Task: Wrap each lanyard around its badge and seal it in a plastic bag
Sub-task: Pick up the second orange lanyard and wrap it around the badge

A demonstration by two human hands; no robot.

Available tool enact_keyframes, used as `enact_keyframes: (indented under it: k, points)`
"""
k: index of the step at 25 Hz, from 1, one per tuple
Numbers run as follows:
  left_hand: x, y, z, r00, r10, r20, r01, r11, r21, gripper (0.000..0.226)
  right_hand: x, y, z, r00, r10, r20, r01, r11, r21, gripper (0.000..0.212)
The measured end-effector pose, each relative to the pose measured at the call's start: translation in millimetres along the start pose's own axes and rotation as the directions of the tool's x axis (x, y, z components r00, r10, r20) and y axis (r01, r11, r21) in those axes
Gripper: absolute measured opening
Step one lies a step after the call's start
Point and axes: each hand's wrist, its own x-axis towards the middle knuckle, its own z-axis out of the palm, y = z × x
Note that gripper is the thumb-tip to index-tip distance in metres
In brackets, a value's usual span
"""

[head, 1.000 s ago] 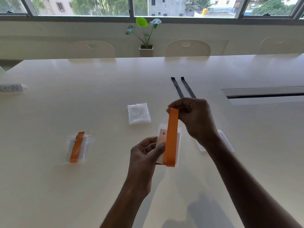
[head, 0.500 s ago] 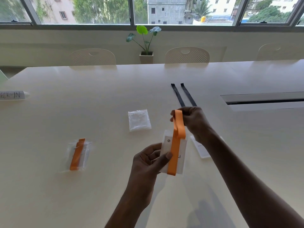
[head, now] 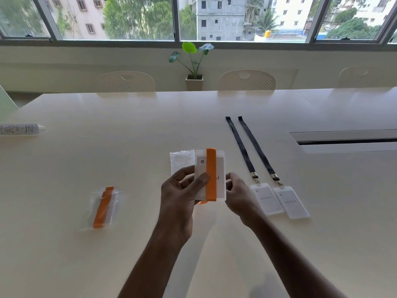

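Head view: "HECK-IN" sign (head: 19, 129), "Li" on badge (head: 220, 166)

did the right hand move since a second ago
Yes. The right hand dropped toward the person: it covered the near ends of the black lanyards, now it is at the right edge of the badge.

The single head-worn camera looks forward and down from close above the person's hands, across the white table (head: 107, 147) toward the windows (head: 133, 18) beyond.
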Motion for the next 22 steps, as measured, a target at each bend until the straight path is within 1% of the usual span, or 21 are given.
enact_keyframes:
  k: [1, 2, 3, 4, 5, 6, 7, 9, 11, 12, 14, 17, 20, 22]
  points:
    - [3, 1, 1, 1.000, -0.017, -0.020, 0.018, 1.000, 0.009, 0.035, -1, -1, -1, 0.994, -0.110, -0.017, 0.111, 0.993, 0.041, 0.029]
    - [5, 1, 2, 0.999, -0.033, -0.037, 0.034, 0.999, 0.019, 0.035, -3, -4, -1, 0.978, -0.208, 0.023, 0.201, 0.963, 0.179, 0.031]
    - [6, 1, 4, 0.998, -0.045, -0.047, 0.046, 0.999, 0.024, 0.034, -5, -7, -2, 0.954, -0.289, 0.081, 0.246, 0.908, 0.340, 0.035]
    - [7, 1, 7, 0.997, -0.053, -0.048, 0.055, 0.998, 0.027, 0.034, -8, -10, -3, 0.927, -0.356, 0.121, 0.266, 0.848, 0.459, 0.037]
    - [6, 2, 9, 0.998, -0.056, -0.042, 0.057, 0.998, 0.031, 0.034, -10, -14, -3, 0.904, -0.409, 0.124, 0.289, 0.799, 0.528, 0.036]
    - [6, 2, 11, 0.998, -0.052, -0.031, 0.053, 0.998, 0.031, 0.036, -13, -17, -3, 0.894, -0.438, 0.097, 0.314, 0.765, 0.562, 0.032]
    - [6, 2, 12, 0.999, -0.040, -0.018, 0.040, 0.999, 0.025, 0.040, -16, -19, -1, 0.900, -0.434, 0.047, 0.330, 0.747, 0.577, 0.026]
    - [5, 3, 15, 1.000, -0.005, -0.003, 0.006, 1.000, 0.005, 0.050, -22, -18, 4, 0.921, -0.385, -0.061, 0.352, 0.753, 0.556, 0.017]
    - [5, 3, 17, 0.999, 0.036, -0.007, -0.036, 0.999, -0.007, 0.046, -30, -15, 13, 0.933, -0.344, -0.106, 0.350, 0.800, 0.487, 0.022]
    - [5, 2, 19, 0.998, 0.056, -0.017, -0.056, 0.998, -0.008, 0.039, -36, -14, 18, 0.942, -0.322, -0.098, 0.329, 0.818, 0.472, 0.024]
    - [4, -1, 20, 0.994, 0.096, -0.044, -0.096, 0.995, 0.005, 0.031, -48, -11, 27, 0.951, -0.301, -0.073, 0.299, 0.831, 0.468, 0.023]
    - [5, -4, 20, 0.989, 0.134, -0.069, -0.133, 0.991, 0.017, 0.030, -65, -10, 32, 0.956, -0.282, -0.084, 0.288, 0.840, 0.460, 0.023]
    - [7, -6, 19, 0.984, 0.162, -0.076, -0.163, 0.987, 0.000, 0.026, -78, -14, 32, 0.970, -0.233, -0.067, 0.236, 0.840, 0.488, 0.028]
    - [10, -7, 19, 0.977, 0.195, -0.087, -0.194, 0.981, 0.021, 0.024, -84, -15, 31, 0.977, -0.207, -0.051, 0.204, 0.841, 0.500, 0.032]
